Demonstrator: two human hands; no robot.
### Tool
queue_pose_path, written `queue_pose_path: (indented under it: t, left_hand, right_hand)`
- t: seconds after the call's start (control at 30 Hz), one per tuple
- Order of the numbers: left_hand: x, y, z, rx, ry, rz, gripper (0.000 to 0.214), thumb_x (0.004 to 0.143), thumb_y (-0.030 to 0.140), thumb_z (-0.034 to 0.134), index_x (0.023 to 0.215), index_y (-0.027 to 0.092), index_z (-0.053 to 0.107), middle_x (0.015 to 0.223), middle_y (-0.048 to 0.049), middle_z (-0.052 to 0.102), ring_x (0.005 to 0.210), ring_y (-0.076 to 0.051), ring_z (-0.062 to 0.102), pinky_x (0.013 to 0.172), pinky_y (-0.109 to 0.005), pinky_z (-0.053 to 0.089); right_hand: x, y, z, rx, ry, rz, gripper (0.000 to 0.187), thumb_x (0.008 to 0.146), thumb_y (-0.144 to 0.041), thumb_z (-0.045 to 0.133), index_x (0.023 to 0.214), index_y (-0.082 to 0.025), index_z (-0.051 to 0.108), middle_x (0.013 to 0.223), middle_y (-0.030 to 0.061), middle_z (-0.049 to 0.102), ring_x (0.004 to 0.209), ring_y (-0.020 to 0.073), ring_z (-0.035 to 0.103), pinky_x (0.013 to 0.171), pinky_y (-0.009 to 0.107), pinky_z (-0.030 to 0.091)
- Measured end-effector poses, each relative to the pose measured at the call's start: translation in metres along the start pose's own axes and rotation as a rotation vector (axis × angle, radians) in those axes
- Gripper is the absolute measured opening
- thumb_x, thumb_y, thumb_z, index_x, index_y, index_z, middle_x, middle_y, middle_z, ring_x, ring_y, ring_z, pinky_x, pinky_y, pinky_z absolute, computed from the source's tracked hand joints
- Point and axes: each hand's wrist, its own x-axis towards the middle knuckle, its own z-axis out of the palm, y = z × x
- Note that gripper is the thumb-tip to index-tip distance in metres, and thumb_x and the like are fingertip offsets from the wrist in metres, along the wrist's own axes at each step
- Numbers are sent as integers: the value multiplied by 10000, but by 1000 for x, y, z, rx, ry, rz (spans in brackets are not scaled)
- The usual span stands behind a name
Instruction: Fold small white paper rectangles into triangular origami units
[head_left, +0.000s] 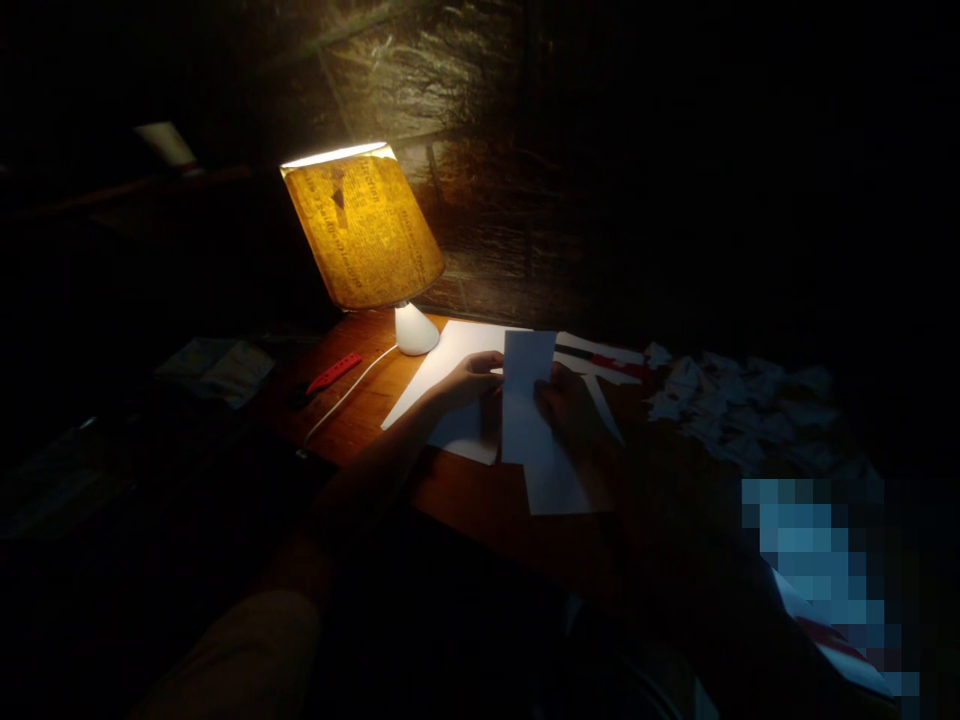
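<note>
Looked most like a dim room in a home, judged by the table lamp [414, 332] with a newsprint-patterned shade [367, 235], glowing before a wall [487, 205] of rough, stone-like blocks, and by the wooden desk [364, 415], spread with white paper sheets [466, 345] near many folded paper pieces [739, 410]. Was too dark to tell which room.

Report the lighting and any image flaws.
Head view: the lamp lights the wall and nearby paper, its upper rim washed out; head view: the held sheet looks bluish-grey; head view: white pieces at right are dim and blurry; head view: blocky pixels mar the lower right.
</note>
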Motion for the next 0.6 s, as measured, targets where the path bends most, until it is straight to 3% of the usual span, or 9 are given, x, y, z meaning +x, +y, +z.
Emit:
queue_pose_path:
  t: [0.37, 0.6]
  left_hand:
    - [-2, 0, 2, 12, -14, 1, 486, 613, 382, 1007, 977, 141, 793, 881, -39, 751, 687, -104, 639, 653, -229, 463]
    - [3, 1, -1, 50, -77, 5, 566, 491, 271, 1060, 943, 133, 749, 987, -61, 753, 795, -113, 649, 709, -222, 461]
  right_hand:
    - [7, 16, -7, 25, 87, 42, 304, 717, -437, 768, 933, -249, 665, 669, -11, 634, 603, 188, 617, 541, 317, 495]
    - [3, 9, -8, -7, 115, 40, 290, 744, -460, 794, 888, -246, 662, 550, -46, 552, 471, 142, 503, 425, 266, 377]
